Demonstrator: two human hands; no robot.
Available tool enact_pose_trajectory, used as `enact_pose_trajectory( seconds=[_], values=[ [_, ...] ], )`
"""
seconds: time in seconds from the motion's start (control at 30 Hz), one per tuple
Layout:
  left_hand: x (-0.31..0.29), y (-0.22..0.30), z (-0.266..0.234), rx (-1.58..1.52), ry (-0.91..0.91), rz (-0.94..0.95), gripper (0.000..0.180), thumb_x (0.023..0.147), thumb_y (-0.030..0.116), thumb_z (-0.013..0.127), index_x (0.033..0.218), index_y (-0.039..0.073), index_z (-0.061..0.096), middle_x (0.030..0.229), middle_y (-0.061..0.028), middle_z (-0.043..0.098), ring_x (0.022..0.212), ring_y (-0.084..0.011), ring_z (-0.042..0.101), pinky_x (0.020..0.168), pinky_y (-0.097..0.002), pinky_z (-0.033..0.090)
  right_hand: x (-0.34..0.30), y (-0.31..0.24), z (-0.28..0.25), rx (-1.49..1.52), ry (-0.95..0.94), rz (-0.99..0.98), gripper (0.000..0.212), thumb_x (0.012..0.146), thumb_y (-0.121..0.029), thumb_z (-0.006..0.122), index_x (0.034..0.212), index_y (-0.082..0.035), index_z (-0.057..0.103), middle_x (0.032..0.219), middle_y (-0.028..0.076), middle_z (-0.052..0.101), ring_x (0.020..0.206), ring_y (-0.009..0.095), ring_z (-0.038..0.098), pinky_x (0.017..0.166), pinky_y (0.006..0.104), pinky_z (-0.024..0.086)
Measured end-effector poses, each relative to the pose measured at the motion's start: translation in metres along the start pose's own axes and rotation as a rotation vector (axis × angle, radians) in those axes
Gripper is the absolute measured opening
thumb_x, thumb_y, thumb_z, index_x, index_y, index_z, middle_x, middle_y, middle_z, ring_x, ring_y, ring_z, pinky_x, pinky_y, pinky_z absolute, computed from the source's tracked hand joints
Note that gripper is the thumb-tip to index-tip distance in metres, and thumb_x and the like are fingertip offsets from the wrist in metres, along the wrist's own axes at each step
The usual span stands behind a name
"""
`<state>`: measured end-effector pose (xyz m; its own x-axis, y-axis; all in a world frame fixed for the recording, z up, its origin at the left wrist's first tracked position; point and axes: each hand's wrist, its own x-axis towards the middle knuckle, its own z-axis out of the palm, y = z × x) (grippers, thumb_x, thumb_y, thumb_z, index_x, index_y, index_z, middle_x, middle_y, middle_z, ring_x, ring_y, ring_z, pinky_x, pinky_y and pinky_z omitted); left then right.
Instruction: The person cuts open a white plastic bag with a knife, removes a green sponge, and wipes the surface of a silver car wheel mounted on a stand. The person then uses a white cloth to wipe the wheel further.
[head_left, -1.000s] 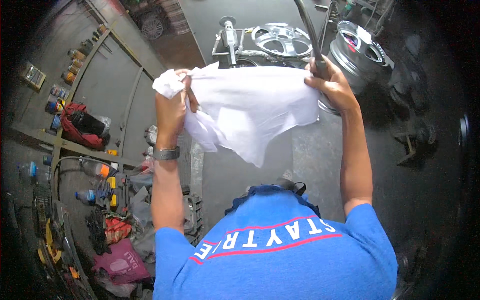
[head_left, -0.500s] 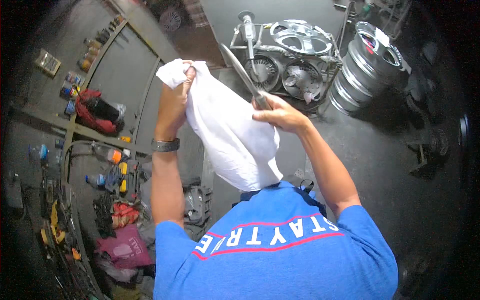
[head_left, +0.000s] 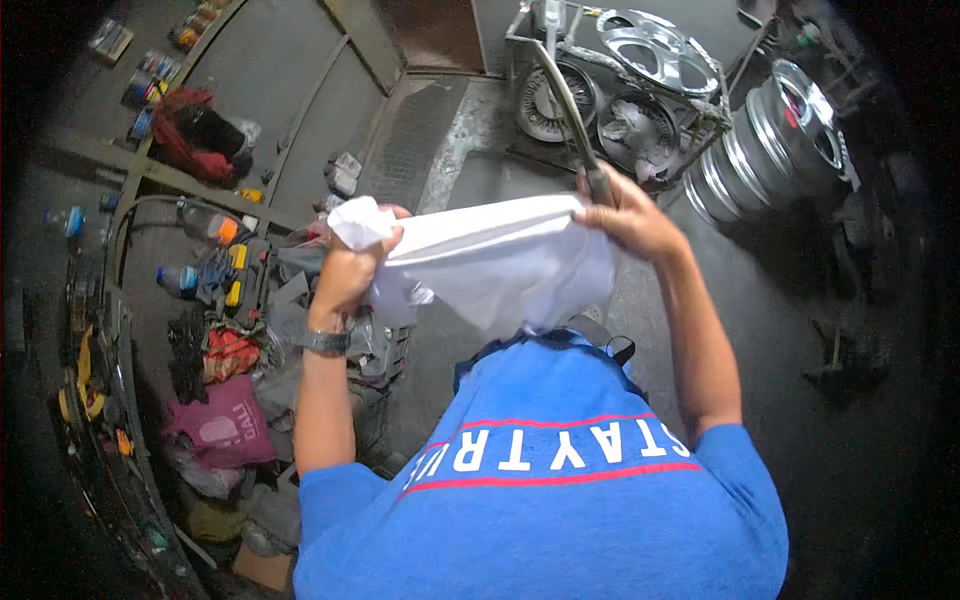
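A white cloth [head_left: 490,250] is stretched between my two hands, its upper edge nearly level and its lower part hanging loose in front of my blue shirt. My left hand [head_left: 350,275], with a dark band on the wrist, is closed around a bunched corner of it. My right hand [head_left: 640,222] grips the dark handle of a long, narrow knife [head_left: 566,105], whose grey blade points up and away. The thumb of that same hand presses on the cloth's right end. Motion blurs the cloth's lower part.
At the far right, silver wheel rims [head_left: 660,55] lie on a metal frame, beside a stack of rims [head_left: 745,145]. On the left are a red bag [head_left: 185,140], several bottles, a yellow tool [head_left: 237,275] and a magenta bag [head_left: 228,430] among clutter.
The cloth went from hanging down at a slant to stretched sideways. My left hand came lower; my right hand moved right. My right thumb now presses the cloth's end. The view shifted slightly.
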<state>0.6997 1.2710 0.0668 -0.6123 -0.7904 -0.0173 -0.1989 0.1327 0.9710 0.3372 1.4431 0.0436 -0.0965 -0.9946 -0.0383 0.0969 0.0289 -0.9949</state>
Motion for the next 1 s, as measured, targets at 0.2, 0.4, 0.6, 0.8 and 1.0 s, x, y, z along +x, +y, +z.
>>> enact_pose_trajectory(
  seconds=[0.2,0.4,0.6,0.8,1.0],
  values=[
    [0.004,-0.004,0.022,0.036,-0.232,-0.042,0.051,0.088,0.026,0.086,0.129,0.001,0.069,0.121,-0.0108,0.072,0.107,-0.0206,0.068,0.092,-0.0354,0.055,0.040,-0.108,-0.009,-0.878,-0.097,-0.191,0.047,0.098,-0.029,0.074,0.128,0.001,0.054,0.107,0.020,0.064,0.105,0.028,0.063,0.093,0.0410,0.050],
    [0.040,0.016,0.109,0.352,-0.554,0.210,0.067,0.089,0.029,0.086,0.143,0.002,0.059,0.122,-0.0111,0.071,0.105,-0.0236,0.069,0.092,-0.0359,0.056,0.055,-0.193,0.021,-1.042,-0.039,-0.178,0.052,0.090,-0.032,0.073,0.126,0.004,0.061,0.114,0.026,0.071,0.112,0.039,0.069,0.096,0.0457,0.052],
    [0.071,-0.002,0.161,-1.043,-0.465,-0.222,0.050,0.094,0.017,0.064,0.135,-0.010,0.057,0.125,-0.0163,0.070,0.111,-0.0288,0.071,0.100,-0.0409,0.059,0.052,-0.226,0.010,-1.207,0.068,-0.189,0.058,0.089,-0.038,0.072,0.126,0.006,0.061,0.116,0.027,0.071,0.112,0.042,0.068,0.097,0.0478,0.053],
    [0.090,0.053,0.150,-0.692,-0.537,-0.265,0.045,0.098,0.027,0.068,0.129,-0.005,0.063,0.117,-0.0144,0.072,0.107,-0.0214,0.072,0.093,-0.0345,0.058,0.022,-0.212,-0.066,-1.284,0.220,-0.182,0.075,0.078,-0.054,0.084,0.121,0.004,0.061,0.109,0.022,0.070,0.102,0.034,0.068,0.088,0.0424,0.053],
    [0.095,0.113,0.137,0.393,-1.003,0.176,0.052,0.088,0.030,0.089,0.125,0.000,0.071,0.107,-0.0088,0.078,0.095,-0.0175,0.069,0.087,-0.0373,0.055,0.012,-0.167,-0.115,-1.074,0.207,-0.139,0.068,0.083,-0.049,0.086,0.117,0.004,0.060,0.102,0.020,0.067,0.099,0.030,0.064,0.088,0.0422,0.050]
  ],
)
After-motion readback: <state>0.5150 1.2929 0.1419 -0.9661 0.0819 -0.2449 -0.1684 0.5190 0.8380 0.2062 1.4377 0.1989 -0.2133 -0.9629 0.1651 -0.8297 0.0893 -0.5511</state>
